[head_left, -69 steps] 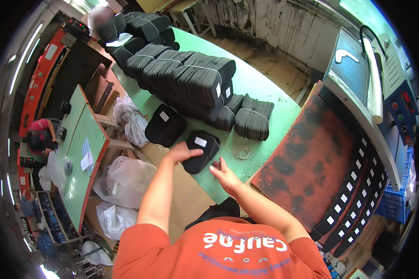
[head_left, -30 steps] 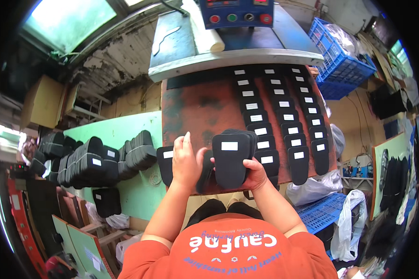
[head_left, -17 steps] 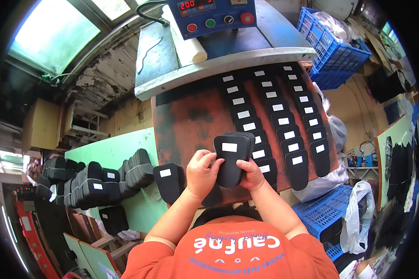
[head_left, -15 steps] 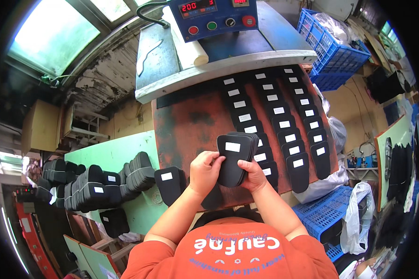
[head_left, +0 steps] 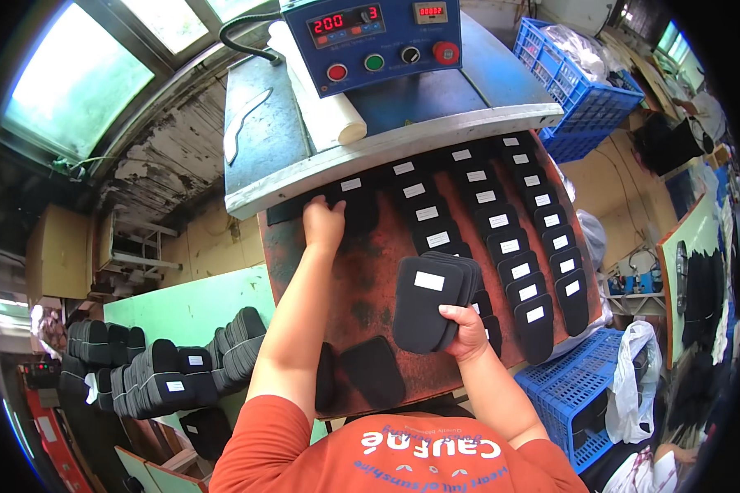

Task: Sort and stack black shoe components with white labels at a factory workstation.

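Note:
My left hand (head_left: 324,223) reaches to the far edge of the red-brown work board (head_left: 304,283). Its fingers are closed at the left edge of a black tapered pad with a white label (head_left: 358,207), lying just in front of the machine's pale front bar. A stack of similar black pads (head_left: 429,308) is gripped in my right hand (head_left: 466,333), thumb on top, above the board's near middle. To the right of both hands, overlapping labelled pads (head_left: 499,220) lie in three columns. Two dark pads, one of them a tapered pad (head_left: 372,371), lie at the board's near left.
A blue machine (head_left: 378,49) with a control panel stands beyond the board, a white roll (head_left: 337,123) on its top. Bundled black pads (head_left: 160,378) cover part of a green table (head_left: 197,300) at left. Blue crates (head_left: 580,90) stand at right, far and near.
My left hand has left the stack and moved far forward; a labelled pad now lies there by the machine. My right hand keeps the stack, slightly lower and further right.

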### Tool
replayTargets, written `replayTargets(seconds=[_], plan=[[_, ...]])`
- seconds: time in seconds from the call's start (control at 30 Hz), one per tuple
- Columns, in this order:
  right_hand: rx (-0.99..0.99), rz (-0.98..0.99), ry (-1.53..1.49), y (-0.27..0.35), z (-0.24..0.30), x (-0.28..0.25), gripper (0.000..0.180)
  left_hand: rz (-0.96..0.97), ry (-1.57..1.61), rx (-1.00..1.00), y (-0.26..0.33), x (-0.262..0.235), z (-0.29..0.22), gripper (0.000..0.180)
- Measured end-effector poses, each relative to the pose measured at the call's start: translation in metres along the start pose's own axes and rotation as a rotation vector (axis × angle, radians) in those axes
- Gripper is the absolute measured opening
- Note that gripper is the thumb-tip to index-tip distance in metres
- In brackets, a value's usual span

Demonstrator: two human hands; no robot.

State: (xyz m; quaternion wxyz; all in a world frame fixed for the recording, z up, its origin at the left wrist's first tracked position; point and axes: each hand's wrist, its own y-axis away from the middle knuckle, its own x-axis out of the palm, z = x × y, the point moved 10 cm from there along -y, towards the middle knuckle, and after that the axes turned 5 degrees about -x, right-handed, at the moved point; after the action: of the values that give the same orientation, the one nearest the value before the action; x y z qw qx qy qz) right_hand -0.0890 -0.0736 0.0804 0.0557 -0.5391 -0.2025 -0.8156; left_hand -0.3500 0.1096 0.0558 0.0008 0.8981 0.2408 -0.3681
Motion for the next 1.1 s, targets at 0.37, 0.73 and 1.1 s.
replayTargets(seconds=[0.37, 0.73, 1.1], plan=[[0.035, 0.11, 0.015, -0.025, -0.002, 0.009, 0.053, 0.383, 0.639, -0.447, 0.048, -0.011, -0.028, 0.028], [0.081, 0.045, -0.06, -0.015, -0.009, -0.003, 0.045, 0.06, 0.008, 0.097, 0.015, -0.005, -0.034, 0.022], [0.075, 0.237, -0.17, 0.002, 0.003, 0.03, 0.058, 0.409, 0.733, -0.491, 0.046, -0.011, -0.009, 0.012]])
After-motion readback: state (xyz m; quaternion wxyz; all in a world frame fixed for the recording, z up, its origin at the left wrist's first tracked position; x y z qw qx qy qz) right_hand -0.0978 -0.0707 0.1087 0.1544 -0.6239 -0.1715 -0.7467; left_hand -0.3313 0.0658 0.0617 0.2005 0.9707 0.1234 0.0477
